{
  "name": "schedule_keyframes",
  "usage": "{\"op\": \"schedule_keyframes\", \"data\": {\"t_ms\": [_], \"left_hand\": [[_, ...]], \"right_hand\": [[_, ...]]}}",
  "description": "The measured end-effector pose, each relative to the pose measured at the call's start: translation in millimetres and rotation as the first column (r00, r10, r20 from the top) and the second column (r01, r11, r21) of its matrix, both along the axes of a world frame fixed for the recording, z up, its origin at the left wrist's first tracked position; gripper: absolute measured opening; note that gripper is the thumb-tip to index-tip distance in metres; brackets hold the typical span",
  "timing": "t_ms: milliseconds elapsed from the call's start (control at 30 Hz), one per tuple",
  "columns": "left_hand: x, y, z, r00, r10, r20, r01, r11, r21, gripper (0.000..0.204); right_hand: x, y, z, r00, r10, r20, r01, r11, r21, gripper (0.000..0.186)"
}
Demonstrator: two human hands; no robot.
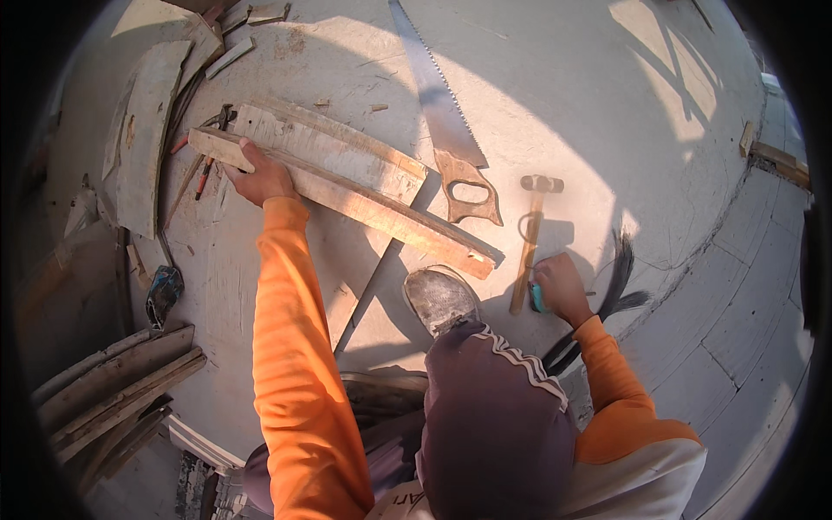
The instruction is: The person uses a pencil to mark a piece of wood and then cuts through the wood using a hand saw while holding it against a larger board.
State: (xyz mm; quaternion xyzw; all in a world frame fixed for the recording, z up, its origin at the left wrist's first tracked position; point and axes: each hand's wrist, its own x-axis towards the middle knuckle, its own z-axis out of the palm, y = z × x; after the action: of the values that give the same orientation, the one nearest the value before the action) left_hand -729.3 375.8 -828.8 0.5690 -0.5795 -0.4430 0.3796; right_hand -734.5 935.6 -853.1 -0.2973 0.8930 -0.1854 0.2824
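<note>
My left hand (263, 178) grips a narrow wooden plank (373, 208) near its far left end, thumb on top. The plank slants down to the right, and its near end is by my shoe (440, 299). Behind it lies a wider board (329, 143), partly covered by the plank. My right hand (563, 286) is closed around a small teal object (536, 297); most of it is hidden in the fingers, so its kind does not show. Just left of that hand lies a hammer (527, 251) with a wooden handle. A handsaw (451, 130) rests flat beyond the plank.
Pincers (224, 117) and a red-handled tool (204, 179) lie by the plank's far end. Loose boards (152, 130) lean at the left, with stacked planks (130, 390) nearer me. Dark bristly strands (622, 282) lie right of my right hand. A blue-black tool (163, 295) sits left.
</note>
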Motion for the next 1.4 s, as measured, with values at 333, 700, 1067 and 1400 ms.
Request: {"op": "schedule_keyframes", "data": {"t_ms": [333,700,1067,1400], "left_hand": [[-3.6,11.2,12.3,1.000,0.004,-0.029,-0.001,0.994,0.109,0.065],[-4.7,11.0,16.2,1.000,0.006,-0.015,-0.004,0.992,0.128,0.061],[-0.1,7.4,5.3,0.996,0.001,-0.087,0.005,0.998,0.069,0.059],[-0.9,7.7,2.8,0.995,0.017,-0.096,-0.012,0.999,0.053,0.050]], "right_hand": [[-10.4,-129.2,59.4,0.760,-0.530,0.376,0.644,0.694,-0.322,0.018],[-21.1,-210.1,91.2,0.998,0.069,-0.013,-0.069,0.997,-0.036,0.063],[-14.3,-208.3,81.7,0.998,0.048,0.033,-0.044,0.993,-0.110,0.060],[-19.5,-207.6,82.3,0.999,0.008,0.036,-0.003,0.990,-0.140,0.054]]}}
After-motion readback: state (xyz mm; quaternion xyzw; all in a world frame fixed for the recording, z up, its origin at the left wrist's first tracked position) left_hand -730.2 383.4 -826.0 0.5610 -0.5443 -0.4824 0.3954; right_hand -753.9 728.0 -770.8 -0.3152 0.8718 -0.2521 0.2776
